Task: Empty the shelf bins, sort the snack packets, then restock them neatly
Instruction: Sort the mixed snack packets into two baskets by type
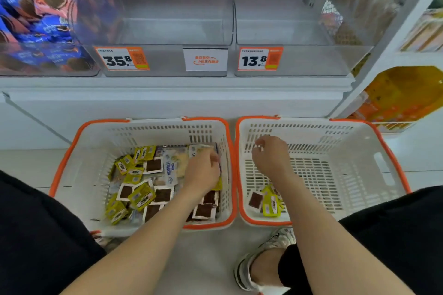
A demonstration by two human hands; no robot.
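the snack packets (143, 189) lie heaped in the left basket (79, 151), a white slotted one with an orange rim, standing on the floor (211, 258) below the shelf (167, 88). the heap mixes yellow-green sachets, brown squares edged in white and pale blue-white packets; their print is too blurred to read. the left hand (203, 171) reaches into the far right corner of this basket, knuckles up, fingers curled down among the packets. its fingertips are hidden, so i cannot tell whether it grips one.

just beside it stands the right basket (359, 151) of the same kind. in its near left corner lie a brown packet (255, 200) and a yellow packet (272, 206), touching, partly hidden by the right forearm. the right hand (271, 158) hangs above the basket's left side, seen from the back, fingers bent under. whether they pinch anything cannot be told.

on the shelf stand two clear bins, the left bin (167, 31) tagged 35.8 and the right bin (287, 31) tagged 13.8. further left a third bin (48, 60), cut off by the frame, holds blue and pink packets (36, 19). orange-yellow packs (395, 98) sit blurred on a side rack at right. black-clad knees fill the lower corners, and a sneaker (249, 270) shows by the right one.
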